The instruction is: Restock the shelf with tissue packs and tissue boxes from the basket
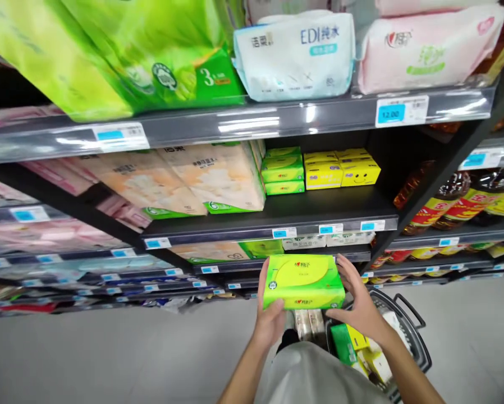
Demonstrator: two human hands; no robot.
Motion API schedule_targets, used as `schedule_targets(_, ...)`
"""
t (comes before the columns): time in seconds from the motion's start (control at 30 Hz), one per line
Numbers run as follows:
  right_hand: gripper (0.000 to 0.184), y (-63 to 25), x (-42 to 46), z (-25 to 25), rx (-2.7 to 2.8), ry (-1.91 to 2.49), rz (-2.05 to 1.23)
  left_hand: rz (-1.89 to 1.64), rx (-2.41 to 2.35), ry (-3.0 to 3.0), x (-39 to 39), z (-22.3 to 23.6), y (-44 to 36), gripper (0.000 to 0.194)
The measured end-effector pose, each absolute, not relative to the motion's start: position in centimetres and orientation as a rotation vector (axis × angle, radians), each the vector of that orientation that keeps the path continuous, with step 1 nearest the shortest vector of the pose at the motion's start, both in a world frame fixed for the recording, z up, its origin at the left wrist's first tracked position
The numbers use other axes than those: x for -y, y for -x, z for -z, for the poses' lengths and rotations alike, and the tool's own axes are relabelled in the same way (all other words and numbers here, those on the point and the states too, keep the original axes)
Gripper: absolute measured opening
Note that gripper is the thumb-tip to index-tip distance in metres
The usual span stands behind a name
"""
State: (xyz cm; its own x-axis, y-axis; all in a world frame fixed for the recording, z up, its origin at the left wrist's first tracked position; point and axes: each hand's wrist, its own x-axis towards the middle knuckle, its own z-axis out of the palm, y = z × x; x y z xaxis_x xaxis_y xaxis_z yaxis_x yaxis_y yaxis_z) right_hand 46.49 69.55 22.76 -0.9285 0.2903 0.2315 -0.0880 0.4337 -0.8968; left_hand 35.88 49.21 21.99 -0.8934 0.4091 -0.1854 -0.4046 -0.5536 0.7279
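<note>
I hold a bright green tissue pack (303, 280) with both hands in front of a shop shelf. My left hand (269, 320) grips its left end, thumb on the front edge. My right hand (359, 300) clasps its right end, fingers along the side. The pack hovers just above a dark shopping basket (412, 336) that holds green and yellow packs. Similar small green packs (283, 168) and yellow boxes (340, 168) are stacked on the middle shelf (319, 216) above.
Large green, white and pink tissue bags (294, 56) fill the top shelf. Beige tissue bundles (184, 177) lie at the middle left. Dark bottles with red and yellow labels (458, 205) stand on the right rack. Grey floor (109, 353) spreads below.
</note>
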Motion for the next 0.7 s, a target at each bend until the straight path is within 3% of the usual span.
schedule_targets(0.13,0.109,-41.1,-69.6,-25.9,2.259,0.163,-1.759,-2.409,-1.061,-0.143,-49.5,-23.4,-31.1,0.109)
schedule_targets(0.23,0.102,-37.2,-69.5,-28.2,2.258,0.214,-1.601,-2.356,-1.069,-0.185,-49.8,-25.1,-27.6,0.108)
schedule_targets(0.33,0.089,-33.0,-70.2,-29.5,2.224,0.27,-1.458,-2.327,-1.127,-0.126,-49.6,-26.3,-24.8,0.09)
schedule_targets(0.47,0.086,-27.4,-72.9,-29.2,2.225,0.364,-1.405,-2.34,-1.091,-0.071,-48.4,-25.8,-22.7,0.064)
schedule_targets(0.7,0.091,-20.9,-75.5,-27.3,2.371,0.381,-1.394,-2.292,-1.178,-0.072,-46.7,-22.5,-21.9,0.054)
